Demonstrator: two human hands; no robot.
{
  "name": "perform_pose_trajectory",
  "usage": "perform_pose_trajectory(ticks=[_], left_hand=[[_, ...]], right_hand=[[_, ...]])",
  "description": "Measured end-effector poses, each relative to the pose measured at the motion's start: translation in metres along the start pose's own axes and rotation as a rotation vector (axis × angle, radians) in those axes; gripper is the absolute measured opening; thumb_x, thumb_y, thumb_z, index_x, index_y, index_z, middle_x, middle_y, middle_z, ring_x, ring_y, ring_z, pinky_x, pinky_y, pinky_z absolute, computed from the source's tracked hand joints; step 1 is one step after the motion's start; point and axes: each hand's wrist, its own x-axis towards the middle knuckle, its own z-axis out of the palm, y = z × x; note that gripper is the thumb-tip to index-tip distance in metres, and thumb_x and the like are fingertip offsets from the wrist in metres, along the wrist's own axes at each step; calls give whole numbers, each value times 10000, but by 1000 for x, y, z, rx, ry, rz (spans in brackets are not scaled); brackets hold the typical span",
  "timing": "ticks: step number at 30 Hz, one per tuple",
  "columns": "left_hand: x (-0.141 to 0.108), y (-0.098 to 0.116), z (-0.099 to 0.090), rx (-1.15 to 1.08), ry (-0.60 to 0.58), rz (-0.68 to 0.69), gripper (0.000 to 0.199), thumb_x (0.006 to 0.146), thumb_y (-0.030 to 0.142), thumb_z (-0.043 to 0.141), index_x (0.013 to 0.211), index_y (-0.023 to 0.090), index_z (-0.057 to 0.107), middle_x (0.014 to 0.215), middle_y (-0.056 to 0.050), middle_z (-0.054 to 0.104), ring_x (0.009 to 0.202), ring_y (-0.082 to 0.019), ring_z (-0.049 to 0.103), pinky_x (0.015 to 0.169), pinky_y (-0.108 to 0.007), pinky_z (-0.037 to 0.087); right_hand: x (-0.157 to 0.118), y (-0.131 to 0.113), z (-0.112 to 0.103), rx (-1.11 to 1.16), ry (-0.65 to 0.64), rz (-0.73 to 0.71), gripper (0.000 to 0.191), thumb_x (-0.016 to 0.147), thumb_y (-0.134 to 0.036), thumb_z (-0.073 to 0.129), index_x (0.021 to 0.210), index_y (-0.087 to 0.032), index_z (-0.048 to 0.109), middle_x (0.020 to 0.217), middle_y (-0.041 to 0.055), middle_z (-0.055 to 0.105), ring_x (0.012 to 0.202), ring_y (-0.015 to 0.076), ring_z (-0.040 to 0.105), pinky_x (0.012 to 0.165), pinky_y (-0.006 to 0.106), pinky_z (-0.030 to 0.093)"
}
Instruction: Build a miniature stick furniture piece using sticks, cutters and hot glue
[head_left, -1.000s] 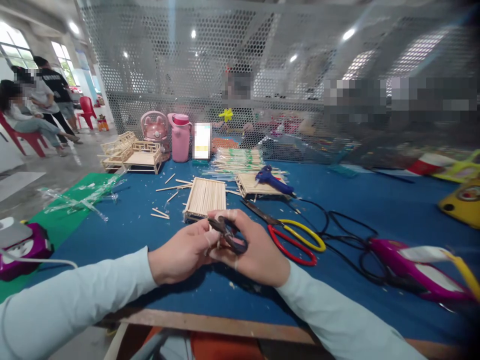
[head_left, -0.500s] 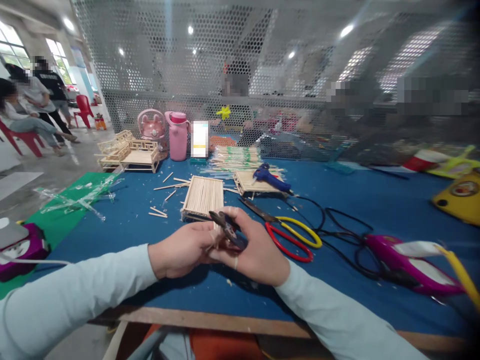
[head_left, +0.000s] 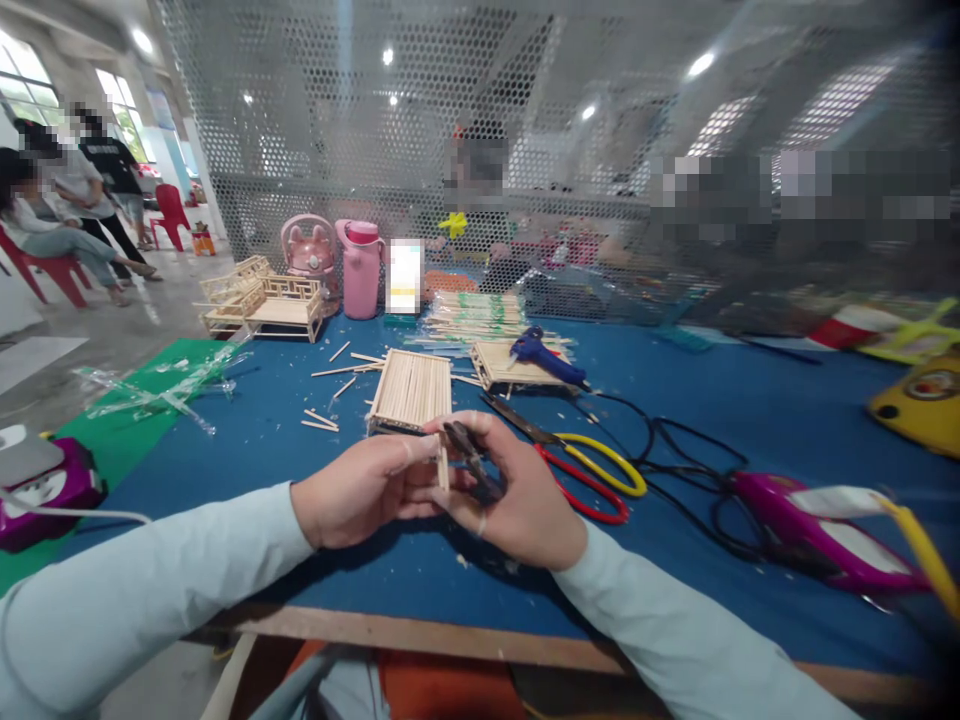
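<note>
Short wooden sticks stand upright between my two hands above the blue table. My left hand is closed, pinching them with thumb and fingers. In my right hand lies a dark pair of pliers, its jaws pointing up and left. My right fingertips also touch the sticks. Just beyond my hands sits a flat panel of wooden sticks, partly covered by my fingers. Scissors with red and yellow handles rest right of my right hand.
A blue glue gun lies on another stick panel. Behind are stick bundles, a pink bottle and small stick furniture. Black cables and a purple power strip lie right. Perforated metal mesh stands behind.
My hands have turned the sticks more upright, so they show between my fingertips. The pliers have shifted slightly right, away from them. The view has moved a little.
</note>
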Motion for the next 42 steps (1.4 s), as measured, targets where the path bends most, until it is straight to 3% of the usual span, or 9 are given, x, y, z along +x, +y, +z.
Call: perform_pose_trajectory(ticks=[6, 12, 17, 19, 23, 27, 32, 38, 42], left_hand=[[3, -2, 2, 22, 91, 145, 348, 524, 342, 840, 685, 109, 637, 621, 1, 619, 541, -56, 523, 567, -182, 361], [5, -5, -1, 101, 76, 158, 336, 563, 372, 813, 679, 104, 647, 580, 19, 574, 457, -19, 399, 483, -174, 273], [4, -6, -1, 156, -3, 201, 340, 573, 380, 810, 711, 106, 665, 659, -10, 626, 630, -82, 547, 659, -216, 410], [4, -6, -1, 158, 6, 213, 327, 563, 356, 819, 707, 107, 665, 658, -5, 635, 613, -74, 548, 655, -211, 419], [3, -1, -2, 134, 137, 178, 379, 546, 377, 825, 775, 120, 668, 738, -27, 677, 645, -102, 612, 665, -234, 452], [2, 6, -4, 164, 246, 114, 467, 513, 413, 834, 862, 148, 673, 808, -42, 694, 692, -134, 662, 674, -252, 475], [2, 10, -5, 234, 276, 130, 387, 562, 379, 815, 828, 137, 673, 808, -42, 696, 685, -125, 661, 671, -242, 476], [-1, 12, -8, 505, 306, 190, 189, 736, 321, 672, 777, 136, 668, 760, -22, 676, 691, -107, 619, 604, -198, 424], [-1, 12, -11, 691, 255, 263, 191, 788, 302, 580, 736, 133, 651, 727, -16, 655, 651, -99, 569, 608, -208, 411]], right_hand=[[0, 5, 4, 46, 0, -26, 395, 727, -216, 642, 1095, -204, 499, 1055, 93, 593, 983, 216, 595, 867, 386, 492], [-1, 9, 5, 132, 11, -39, 458, 691, -210, 705, 1092, -243, 486, 1079, 76, 607, 985, 216, 607, 870, 383, 495], [-2, 7, 6, 117, 20, -44, 448, 700, -193, 689, 1097, -250, 489, 1102, 71, 610, 995, 211, 606, 874, 386, 492], [-1, 5, 5, 110, -4, -48, 426, 721, -197, 670, 1102, -248, 488, 1134, 76, 601, 1010, 206, 601, 875, 382, 488], [4, 5, -8, 98, -29, -14, 448, 717, -275, 690, 1117, -223, 496, 1211, 100, 566, 1012, 211, 594, 822, 347, 502], [10, 13, -32, -96, -28, 2, 321, 781, -205, 555, 1101, -198, 525, 1015, 77, 632, 904, 196, 616, 798, 337, 498], [10, 21, -47, -387, -202, -12, 531, 635, -65, 468, 1150, -161, 552, 1030, 112, 611, 986, 241, 584, 865, 391, 473], [6, 19, -46, -465, -272, 40, 642, 578, -35, 417, 1203, -134, 521, 1109, 129, 587, 1086, 251, 542, 940, 418, 443], [6, 18, -46, -471, -285, 27, 654, 564, -39, 415, 1204, -126, 520, 1119, 131, 594, 1098, 249, 541, 953, 420, 438]])
